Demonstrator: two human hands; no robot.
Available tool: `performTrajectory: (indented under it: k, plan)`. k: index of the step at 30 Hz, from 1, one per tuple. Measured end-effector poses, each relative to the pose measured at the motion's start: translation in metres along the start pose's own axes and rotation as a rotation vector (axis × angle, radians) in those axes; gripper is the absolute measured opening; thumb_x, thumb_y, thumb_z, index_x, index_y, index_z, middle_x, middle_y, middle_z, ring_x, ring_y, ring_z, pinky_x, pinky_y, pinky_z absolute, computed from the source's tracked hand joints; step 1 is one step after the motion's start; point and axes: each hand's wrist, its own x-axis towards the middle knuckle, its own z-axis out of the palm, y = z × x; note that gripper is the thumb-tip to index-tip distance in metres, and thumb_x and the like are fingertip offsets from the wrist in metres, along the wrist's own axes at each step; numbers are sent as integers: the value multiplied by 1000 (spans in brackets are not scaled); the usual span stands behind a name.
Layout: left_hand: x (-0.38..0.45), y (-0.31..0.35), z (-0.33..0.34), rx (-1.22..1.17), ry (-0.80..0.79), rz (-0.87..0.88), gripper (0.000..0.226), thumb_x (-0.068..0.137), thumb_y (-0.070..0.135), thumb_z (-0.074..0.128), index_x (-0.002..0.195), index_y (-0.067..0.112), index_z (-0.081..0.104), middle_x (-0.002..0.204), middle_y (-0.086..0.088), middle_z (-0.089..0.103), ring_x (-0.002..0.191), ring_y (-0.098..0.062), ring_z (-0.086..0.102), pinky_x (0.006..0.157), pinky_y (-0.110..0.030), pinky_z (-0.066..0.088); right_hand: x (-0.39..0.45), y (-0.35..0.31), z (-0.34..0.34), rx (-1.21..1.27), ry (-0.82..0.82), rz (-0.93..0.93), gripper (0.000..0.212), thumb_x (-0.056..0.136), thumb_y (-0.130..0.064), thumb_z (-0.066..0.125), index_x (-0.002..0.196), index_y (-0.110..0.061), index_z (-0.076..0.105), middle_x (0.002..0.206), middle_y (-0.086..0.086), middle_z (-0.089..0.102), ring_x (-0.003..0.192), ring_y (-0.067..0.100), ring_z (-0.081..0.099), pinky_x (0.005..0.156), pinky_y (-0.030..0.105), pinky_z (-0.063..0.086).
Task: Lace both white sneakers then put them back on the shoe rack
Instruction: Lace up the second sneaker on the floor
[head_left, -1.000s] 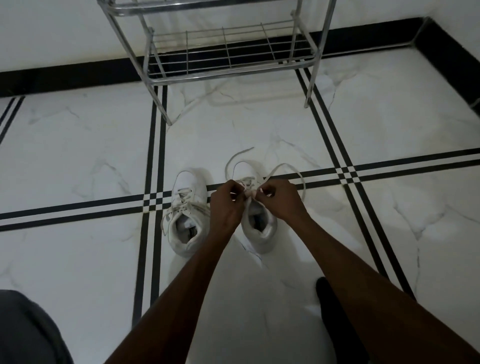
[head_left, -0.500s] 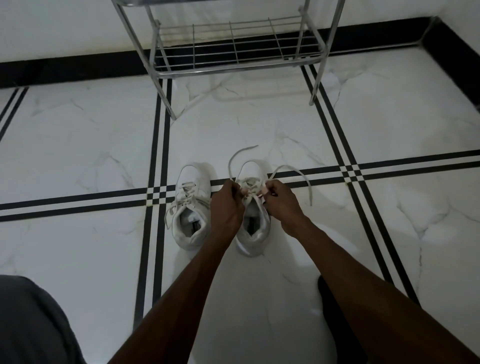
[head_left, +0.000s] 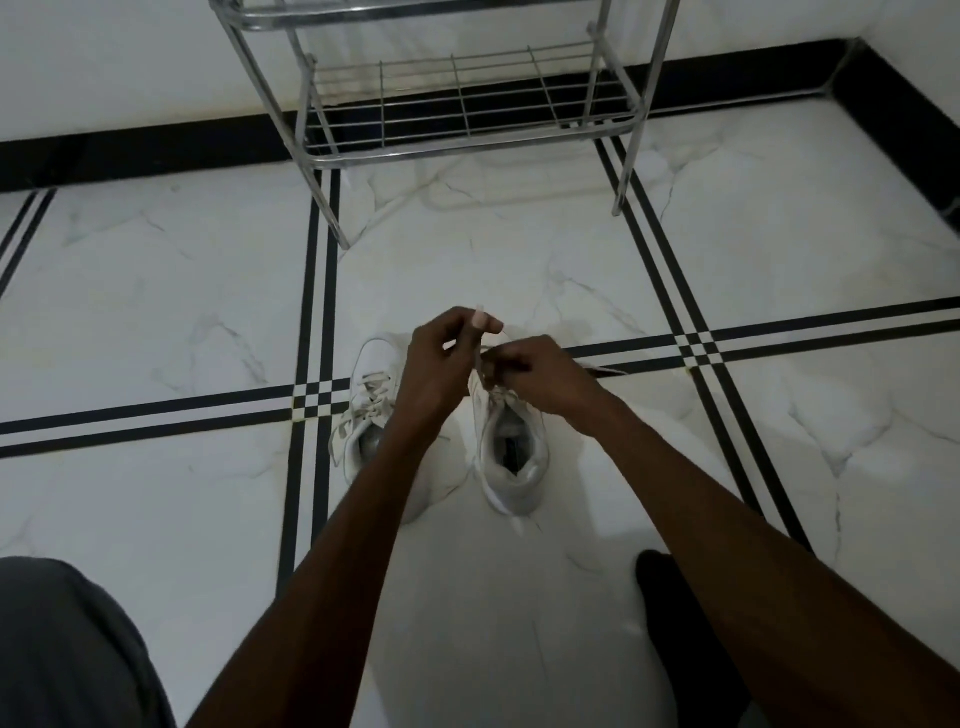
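Observation:
Two white sneakers stand side by side on the marble floor, toes pointing away from me. The left sneaker (head_left: 371, 400) has its laces through the eyelets, ends hanging loose. Over the right sneaker (head_left: 511, 452) both hands work its lace (head_left: 602, 370). My left hand (head_left: 441, 364) is raised above the toe, pinching one lace end upward between thumb and fingers. My right hand (head_left: 540, 376) pinches the other part of the lace, whose free end trails to the right on the floor. The metal shoe rack (head_left: 467, 104) stands beyond the shoes against the wall.
Black double stripes cross the white floor. A black skirting (head_left: 130, 150) runs along the wall and turns at the right corner. My grey-clad knee (head_left: 62, 644) fills the lower left; a dark foot (head_left: 675, 613) rests at lower right.
My left hand has lifted up and forward, drawing the lace end upward. The loops that lay ahead of the right sneaker have been pulled in. The view shifted down slightly.

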Motion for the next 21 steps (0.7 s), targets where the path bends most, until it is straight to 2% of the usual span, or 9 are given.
performTrajectory:
  k: [2, 4, 6, 7, 10, 14, 16, 18, 21]
  plan:
    - [4, 6, -2, 68, -51, 45, 35, 105, 35, 51, 98, 11, 75, 96, -7, 77, 92, -31, 71, 79, -41, 59, -2, -9, -6, -174, -230, -33, 20, 98, -12, 57, 105, -7, 75, 101, -1, 73, 99, 19, 68, 89, 34, 53]
    - [3, 2, -4, 73, -134, 16, 39, 107, 37, 47, 98, 9, 71, 93, -13, 75, 91, -34, 71, 83, -53, 59, -2, -12, -14, -161, -244, -78, 26, 98, -26, 62, 102, -2, 72, 97, 13, 72, 88, 19, 65, 81, 34, 51]
    - [-2, -2, -2, 56, -180, -57, 45, 108, 43, 40, 100, 9, 67, 92, -21, 71, 90, -35, 70, 87, -54, 57, -3, -12, -22, -184, -189, -112, 42, 94, -39, 64, 91, 2, 71, 87, 25, 66, 70, 18, 56, 71, 33, 44]
    - [-5, -5, 0, 42, -196, -90, 47, 108, 45, 37, 100, 9, 66, 92, -21, 70, 89, -33, 70, 87, -48, 58, -2, -12, -25, -223, -175, -112, 45, 93, -43, 64, 86, 0, 71, 82, 22, 68, 66, 18, 54, 68, 34, 43]
    - [-8, -10, 7, -27, -203, -142, 43, 109, 37, 39, 97, 4, 63, 85, -8, 70, 76, -6, 70, 71, -16, 54, 0, -12, -38, -289, -188, -114, 39, 94, -42, 65, 61, -21, 64, 55, -15, 61, 53, 3, 51, 62, 27, 40]
    - [-3, -13, 15, -48, -127, -195, 33, 106, 34, 49, 94, 6, 62, 81, -1, 67, 67, 5, 63, 63, -9, 47, 1, -10, -43, -276, -156, -78, 51, 93, -32, 68, 44, -32, 56, 43, -14, 46, 46, 3, 39, 56, 22, 32]
    - [-4, -15, 20, -37, -97, -200, 36, 106, 32, 50, 96, -1, 62, 81, 0, 65, 63, 9, 60, 62, -7, 47, 2, -8, -41, -316, -109, -109, 39, 87, -26, 73, 49, -25, 64, 49, -11, 52, 47, 3, 44, 54, 25, 36]
    - [-4, -21, 22, -25, -54, -219, 39, 105, 32, 52, 103, -5, 63, 85, -1, 68, 66, 8, 62, 62, -6, 47, 5, -8, -39, -374, -56, -138, 13, 79, -21, 80, 68, -14, 77, 62, -2, 67, 54, 9, 58, 55, 32, 48]
    - [-5, -22, 21, 10, -4, -234, 38, 103, 35, 54, 106, 0, 67, 88, 0, 73, 69, 5, 65, 64, -9, 49, 11, -5, -37, -417, 116, -185, 10, 71, -20, 86, 79, -16, 82, 72, 4, 76, 64, 16, 69, 66, 36, 61]
